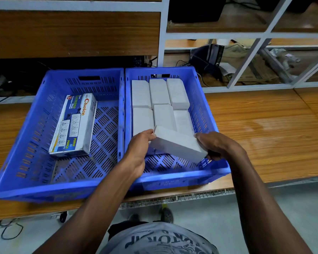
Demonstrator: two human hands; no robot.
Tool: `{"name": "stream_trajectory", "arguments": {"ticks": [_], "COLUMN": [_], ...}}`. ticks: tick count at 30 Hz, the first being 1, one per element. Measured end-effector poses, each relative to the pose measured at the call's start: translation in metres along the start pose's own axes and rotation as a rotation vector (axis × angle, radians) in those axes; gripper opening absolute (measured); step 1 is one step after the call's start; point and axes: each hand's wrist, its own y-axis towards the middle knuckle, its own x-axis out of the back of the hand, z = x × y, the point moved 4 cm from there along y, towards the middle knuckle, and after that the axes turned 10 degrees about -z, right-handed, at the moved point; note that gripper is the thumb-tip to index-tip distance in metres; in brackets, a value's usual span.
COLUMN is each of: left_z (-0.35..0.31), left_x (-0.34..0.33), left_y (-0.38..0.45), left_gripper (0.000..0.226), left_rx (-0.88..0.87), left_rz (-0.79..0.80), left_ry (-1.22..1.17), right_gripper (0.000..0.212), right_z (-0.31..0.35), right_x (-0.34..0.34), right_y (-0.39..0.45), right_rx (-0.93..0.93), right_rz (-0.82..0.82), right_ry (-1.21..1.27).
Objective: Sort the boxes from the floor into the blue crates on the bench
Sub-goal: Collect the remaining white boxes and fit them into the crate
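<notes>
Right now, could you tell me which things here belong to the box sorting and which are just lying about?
Part of the job:
- plain white box, held by left hand and right hand
- right blue crate with six white boxes
- left blue crate with printed box

Lying about:
- dark bag on the shelf
- cable on the floor

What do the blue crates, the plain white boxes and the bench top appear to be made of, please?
Blue crates: moulded plastic, slightly glossy, with slotted walls and a perforated floor. Plain white boxes: probably matt card, judging by crisp folded edges and a flat unprinted face. Bench top: wood-grain surface with a glossy sheen, likely laminate or varnished wood; which one cannot be told.
</notes>
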Motion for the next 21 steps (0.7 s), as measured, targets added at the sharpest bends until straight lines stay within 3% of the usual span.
{"name": "stream_trajectory", "arguments": {"ticks": [5,8,12,17,21], "left_z": [-0.011,-0.017,-0.023,-0.016,-0.009], "left_x": [-0.005,-0.004,-0.001,0.003,-0.002], "left_y": [-0.003,-0.001,0.005,0.012,0.005], "left_gripper": [0.030,0.028,0.032,0.056,0.052], "left_rx": [-0.223,-0.362,-0.358,-0.261,-0.158], "left_rz": [0.099,0.045,-0.028,-0.080,-0.046], "left_ry": [-0.013,0.011,-0.009,0.009,-0.055], "right_gripper": [0.057,0.074,0.084,0.067,0.045], "right_z": [0.000,0.002,-0.002,0.000,0.001], "right_x": [-0.001,-0.006,-0.009,-0.009,-0.005], "right_y": [-0.008,-0.018,-0.024,-0.028,-0.033], "right_rx": [-0.004,-0.011,0.057,0.248,0.313], "right_rz": [0.062,0.133,0.162,0.162,0.151], "right_ry": [0.035,0.108,0.233,0.581,0.963]}}
